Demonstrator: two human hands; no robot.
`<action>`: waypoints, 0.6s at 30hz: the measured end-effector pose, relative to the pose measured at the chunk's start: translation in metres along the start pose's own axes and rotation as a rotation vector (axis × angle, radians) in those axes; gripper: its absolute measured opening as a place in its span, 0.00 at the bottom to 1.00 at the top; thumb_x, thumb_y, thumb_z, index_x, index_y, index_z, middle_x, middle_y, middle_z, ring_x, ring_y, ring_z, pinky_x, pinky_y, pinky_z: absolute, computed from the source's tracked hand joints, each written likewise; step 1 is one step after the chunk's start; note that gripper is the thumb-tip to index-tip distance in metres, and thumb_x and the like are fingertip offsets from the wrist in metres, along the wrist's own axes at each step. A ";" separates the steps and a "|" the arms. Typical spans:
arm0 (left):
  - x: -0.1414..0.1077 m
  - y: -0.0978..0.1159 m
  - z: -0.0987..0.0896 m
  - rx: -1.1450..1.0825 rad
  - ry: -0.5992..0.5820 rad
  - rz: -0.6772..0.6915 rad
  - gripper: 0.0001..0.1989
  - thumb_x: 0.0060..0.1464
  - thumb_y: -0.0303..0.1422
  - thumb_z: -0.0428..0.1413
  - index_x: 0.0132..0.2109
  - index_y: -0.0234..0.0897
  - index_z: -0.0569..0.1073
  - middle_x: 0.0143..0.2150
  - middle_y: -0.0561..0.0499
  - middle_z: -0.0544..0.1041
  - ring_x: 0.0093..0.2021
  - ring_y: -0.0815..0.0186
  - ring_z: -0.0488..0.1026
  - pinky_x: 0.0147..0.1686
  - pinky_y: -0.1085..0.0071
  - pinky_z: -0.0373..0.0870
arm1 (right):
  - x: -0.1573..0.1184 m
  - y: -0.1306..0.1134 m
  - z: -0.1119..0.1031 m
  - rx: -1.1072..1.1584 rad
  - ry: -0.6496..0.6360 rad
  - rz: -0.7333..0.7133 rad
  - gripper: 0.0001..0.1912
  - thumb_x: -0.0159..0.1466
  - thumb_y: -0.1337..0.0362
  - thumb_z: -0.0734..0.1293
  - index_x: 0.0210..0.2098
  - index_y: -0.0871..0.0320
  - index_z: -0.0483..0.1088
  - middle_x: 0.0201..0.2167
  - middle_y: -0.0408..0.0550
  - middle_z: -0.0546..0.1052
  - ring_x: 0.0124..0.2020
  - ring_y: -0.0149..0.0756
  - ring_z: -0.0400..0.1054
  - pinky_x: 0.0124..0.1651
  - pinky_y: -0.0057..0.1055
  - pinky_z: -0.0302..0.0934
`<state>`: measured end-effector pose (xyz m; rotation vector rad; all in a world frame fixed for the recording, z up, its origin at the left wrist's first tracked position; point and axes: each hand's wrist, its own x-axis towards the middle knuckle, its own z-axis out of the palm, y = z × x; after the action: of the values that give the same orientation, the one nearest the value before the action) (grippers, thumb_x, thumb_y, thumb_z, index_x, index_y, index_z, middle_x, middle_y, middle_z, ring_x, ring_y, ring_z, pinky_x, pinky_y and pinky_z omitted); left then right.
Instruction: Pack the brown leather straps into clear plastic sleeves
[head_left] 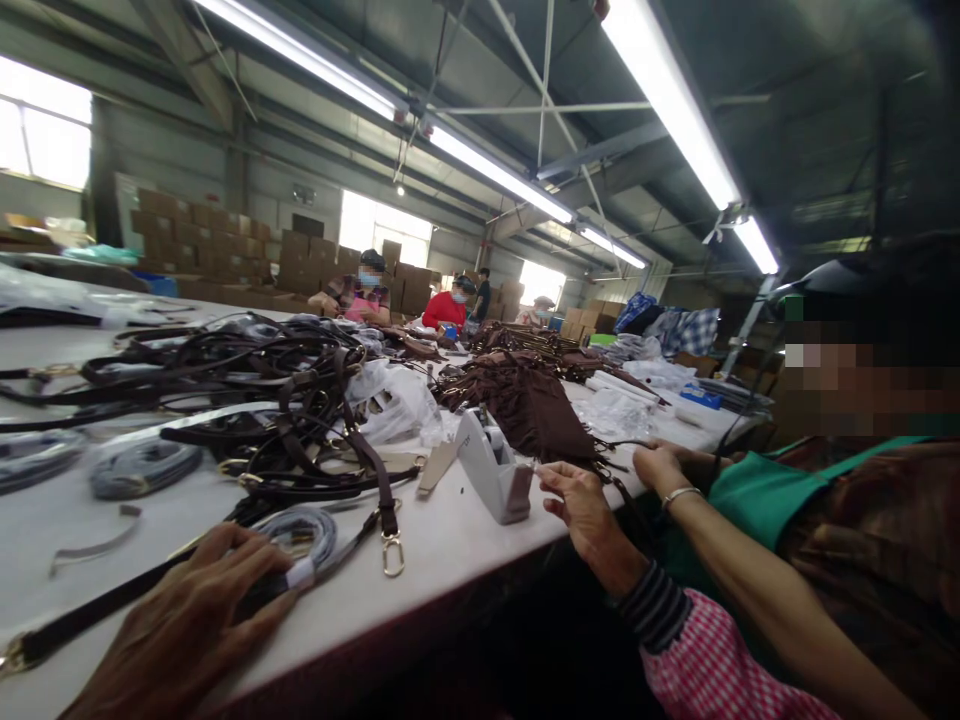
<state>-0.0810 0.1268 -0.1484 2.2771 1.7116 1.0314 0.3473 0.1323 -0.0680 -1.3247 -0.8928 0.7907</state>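
My left hand (214,605) rests on the table, its fingers and thumb closed around a dark strap coiled in clear wrapping (319,535). A whitish band goes round the bundle near my fingertips. My right hand (585,510) is at the cutting end of a grey tape dispenser (491,470), thumb and forefinger pinched on a small piece of clear tape (537,468). Just left of the dispenser lies a flat beige piece (437,465). A dark strap with a gold-coloured clasp (393,553) lies between my two hands.
Tangled dark straps (277,380) are heaped at the left, with a wrapped coil (146,465) in front. Brown fringed pieces (540,405) are piled beyond the dispenser. A co-worker's arm (720,540) reaches in close on my right. Other people sit farther along the table.
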 end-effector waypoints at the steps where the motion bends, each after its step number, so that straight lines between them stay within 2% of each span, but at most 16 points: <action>1: -0.001 -0.002 0.002 0.022 -0.024 0.024 0.11 0.57 0.49 0.57 0.40 0.55 0.82 0.44 0.54 0.81 0.41 0.54 0.79 0.49 0.57 0.73 | -0.005 0.005 -0.002 0.014 0.000 0.028 0.18 0.45 0.56 0.79 0.28 0.59 0.74 0.28 0.47 0.77 0.28 0.32 0.68 0.27 0.25 0.60; 5: -0.003 -0.007 0.004 0.069 -0.046 0.039 0.15 0.59 0.51 0.53 0.42 0.56 0.82 0.44 0.52 0.81 0.43 0.52 0.78 0.48 0.55 0.72 | -0.011 0.025 -0.001 0.048 -0.010 0.084 0.22 0.42 0.53 0.81 0.27 0.60 0.72 0.26 0.49 0.77 0.21 0.28 0.64 0.21 0.23 0.53; 7: -0.001 -0.006 0.000 0.047 -0.084 -0.025 0.17 0.57 0.54 0.55 0.43 0.55 0.82 0.45 0.52 0.81 0.43 0.52 0.78 0.47 0.56 0.72 | -0.008 0.029 0.002 0.046 -0.013 0.064 0.24 0.41 0.51 0.81 0.26 0.59 0.71 0.24 0.48 0.76 0.20 0.27 0.62 0.19 0.22 0.51; 10: 0.001 0.002 -0.013 -0.112 -0.118 -0.146 0.20 0.53 0.56 0.59 0.44 0.50 0.82 0.46 0.50 0.79 0.44 0.52 0.77 0.46 0.59 0.73 | -0.003 0.029 0.002 0.005 -0.010 0.013 0.24 0.40 0.50 0.81 0.25 0.60 0.72 0.22 0.46 0.75 0.19 0.26 0.61 0.18 0.22 0.50; 15: 0.003 0.019 -0.031 -0.418 0.101 -0.281 0.22 0.50 0.54 0.61 0.40 0.41 0.84 0.43 0.47 0.80 0.45 0.53 0.77 0.41 0.65 0.71 | -0.001 0.038 -0.016 -0.112 -0.005 0.003 0.22 0.34 0.53 0.81 0.18 0.61 0.72 0.15 0.47 0.72 0.15 0.28 0.59 0.15 0.23 0.49; 18: 0.005 0.026 -0.036 -0.558 0.137 -0.328 0.21 0.48 0.51 0.63 0.37 0.38 0.84 0.39 0.47 0.81 0.40 0.55 0.77 0.36 0.68 0.69 | -0.008 0.050 -0.022 -0.161 0.058 -0.026 0.23 0.37 0.50 0.80 0.22 0.61 0.76 0.17 0.49 0.74 0.17 0.30 0.61 0.16 0.25 0.53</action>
<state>-0.0796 0.1111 -0.1068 1.5609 1.5186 1.3910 0.3638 0.1204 -0.1193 -1.4659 -0.9415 0.6680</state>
